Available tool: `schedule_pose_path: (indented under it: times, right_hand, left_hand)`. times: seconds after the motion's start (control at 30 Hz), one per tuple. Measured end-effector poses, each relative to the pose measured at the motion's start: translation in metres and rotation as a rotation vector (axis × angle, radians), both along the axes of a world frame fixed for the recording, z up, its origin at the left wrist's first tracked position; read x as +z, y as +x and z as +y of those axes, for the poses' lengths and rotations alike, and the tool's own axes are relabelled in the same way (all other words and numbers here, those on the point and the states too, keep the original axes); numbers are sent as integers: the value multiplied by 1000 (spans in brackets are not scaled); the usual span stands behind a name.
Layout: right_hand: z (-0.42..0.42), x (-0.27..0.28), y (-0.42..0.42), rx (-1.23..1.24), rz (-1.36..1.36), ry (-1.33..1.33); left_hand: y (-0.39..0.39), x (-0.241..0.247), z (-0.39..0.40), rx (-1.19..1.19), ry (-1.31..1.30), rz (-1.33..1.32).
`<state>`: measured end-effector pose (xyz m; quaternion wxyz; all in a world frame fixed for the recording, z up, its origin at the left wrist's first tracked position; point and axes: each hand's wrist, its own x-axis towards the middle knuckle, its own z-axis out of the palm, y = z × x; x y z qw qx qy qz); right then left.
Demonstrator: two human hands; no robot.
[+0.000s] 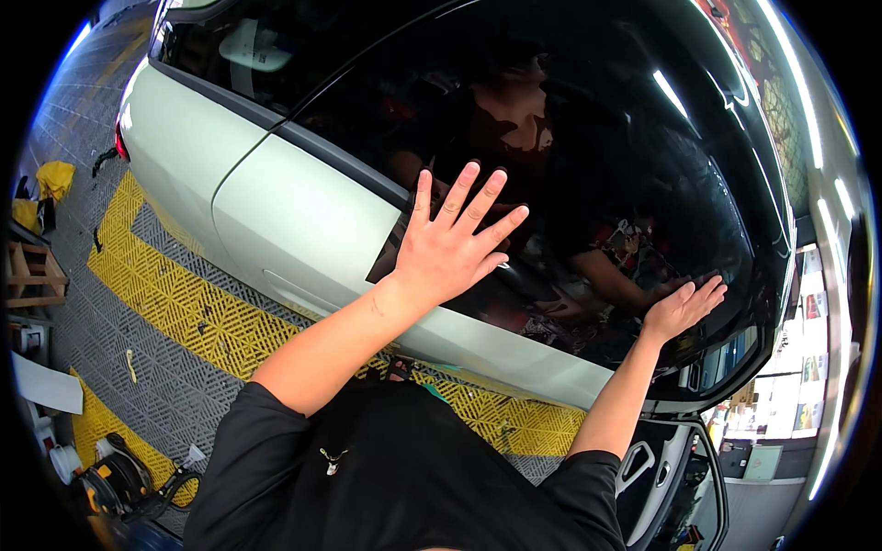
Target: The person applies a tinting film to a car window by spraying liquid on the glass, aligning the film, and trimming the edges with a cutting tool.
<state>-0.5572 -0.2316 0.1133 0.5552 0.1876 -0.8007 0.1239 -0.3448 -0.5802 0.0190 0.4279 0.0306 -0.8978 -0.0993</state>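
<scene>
A glossy dark film sheet lies over the side window of a pale-coloured car, and its lower part overlaps the painted door panel. My left hand rests palm down on the film near its lower left part, fingers spread wide. Farther right, my right hand lies against the film close to the window's far end, fingers stretched out and held near each other. Neither hand grips anything. Reflections of the arms and torso show in the film. What lies under both palms is hidden.
An open car door stands at the lower right. Grey and yellow grated tiles form the floor. At lower left are a black and yellow machine with a hose and a white panel. A wooden frame and yellow cloth lie at far left.
</scene>
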Motion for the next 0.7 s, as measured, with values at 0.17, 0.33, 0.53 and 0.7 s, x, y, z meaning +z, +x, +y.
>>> schedule_pose_path:
  times: [0.17, 0.33, 0.53, 0.7]
  right_hand:
    - [5, 8, 12, 40, -73, -22]
    - [-9, 38, 17, 107, 42, 43]
    - [-10, 56, -3, -17, 109, 145]
    - [18, 50, 12, 181, 38, -88]
  left_hand:
    - [13, 16, 0, -31, 40, 0]
    - [0, 68, -22, -29, -74, 189]
    - [-36, 70, -32, 95, -150, 12]
    - [-39, 64, -34, 206, -260, 5]
